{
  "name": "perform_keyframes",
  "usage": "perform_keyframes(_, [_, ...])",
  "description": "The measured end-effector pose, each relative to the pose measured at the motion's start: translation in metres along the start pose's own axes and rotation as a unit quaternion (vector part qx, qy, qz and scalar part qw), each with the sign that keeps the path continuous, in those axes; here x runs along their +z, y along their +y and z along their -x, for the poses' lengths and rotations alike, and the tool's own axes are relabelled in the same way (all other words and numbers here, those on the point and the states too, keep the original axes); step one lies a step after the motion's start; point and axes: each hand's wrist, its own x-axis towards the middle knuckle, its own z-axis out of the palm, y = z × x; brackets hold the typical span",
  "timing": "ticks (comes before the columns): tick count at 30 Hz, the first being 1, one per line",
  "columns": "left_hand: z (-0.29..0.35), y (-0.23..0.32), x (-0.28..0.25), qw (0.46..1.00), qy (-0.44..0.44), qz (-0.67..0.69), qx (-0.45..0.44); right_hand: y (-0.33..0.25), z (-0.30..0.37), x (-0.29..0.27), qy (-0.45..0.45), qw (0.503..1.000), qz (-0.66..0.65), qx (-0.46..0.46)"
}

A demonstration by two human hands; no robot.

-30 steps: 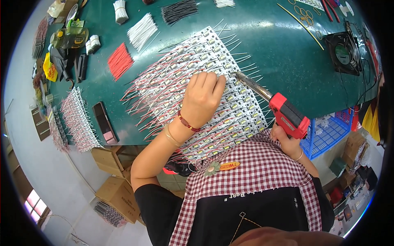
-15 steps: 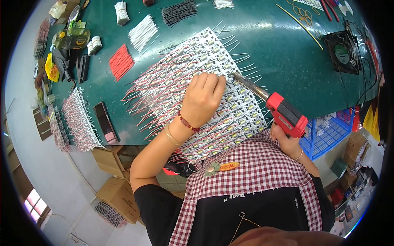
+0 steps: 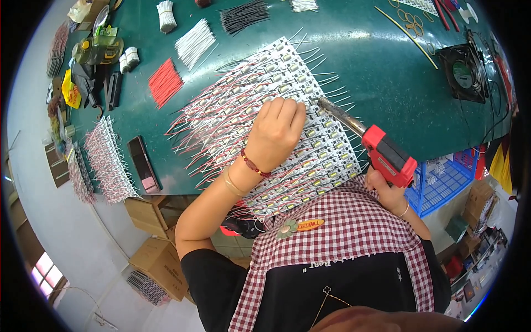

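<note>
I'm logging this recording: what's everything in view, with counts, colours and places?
Board panel: one, white, table's middle
Soldering gun: one, red-black, panel's right side
Red wires: one pile, red, left of panel
White wires: one loose pile, white, beyond red wires
Black wires: one pile, black, top
Phone: one, dark, left
Fan: one, black, right
Crate: one, blue, lower right
Cardboard boxes: several, brown, floor
Clutter: uncountable, mixed, far left
Table: one, green, under panel
Apron: one, red-white check, worn
Left fingers: bare, on panel
Right fingers: bare, around soldering gun
</note>
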Motion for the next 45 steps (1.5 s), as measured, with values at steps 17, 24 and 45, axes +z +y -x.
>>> perform_keyframes(17, [0.001, 0.006, -0.003, 0.998, 0.027, 0.03, -0.053, -0.012, -0.003, 0.004, -0.003, 0.999, -0.05, 0.01])
perform_keyframes(24, [0.0, 0.004, -0.003, 0.999, 0.011, -0.039, -0.007, -0.01, -0.004, 0.004, -0.006, 0.998, -0.055, 0.012])
perform_keyframes(45, [0.002, 0.003, -0.003, 0.999, 0.023, 0.018, -0.014, 0.012, 0.001, -0.006, -0.018, 0.999, -0.027, 0.036])
